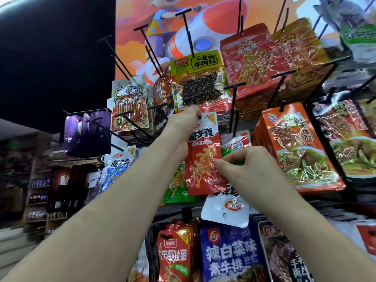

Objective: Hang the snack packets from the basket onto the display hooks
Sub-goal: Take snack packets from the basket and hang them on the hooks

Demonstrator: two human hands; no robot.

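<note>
A red plastic snack packet (203, 159) with a white header is held upright against the display rack. Its long axis runs nearly vertical, with the header leaning slightly left. The header corner is pinched by the fingers (194, 110) of the left hand (181, 129), which is raised highest and is the nearer one to the black wire display hook (189, 100). The hook's cross-tipped end is seen just above and a little left of those fingers. The packet's hang hole lies just beside the fingertips and slightly below the hook end, so the coming move is judged to be a short lift up and onto that tip. The lower right edge of the packet is clamped by the right hand (250, 167), with the thumb on the front and the fingers curled behind. A green packet (232, 152) appears to be gripped in the same hand. The basket is not in view. Whether the hole is already caught on the hook cannot be told.
</note>
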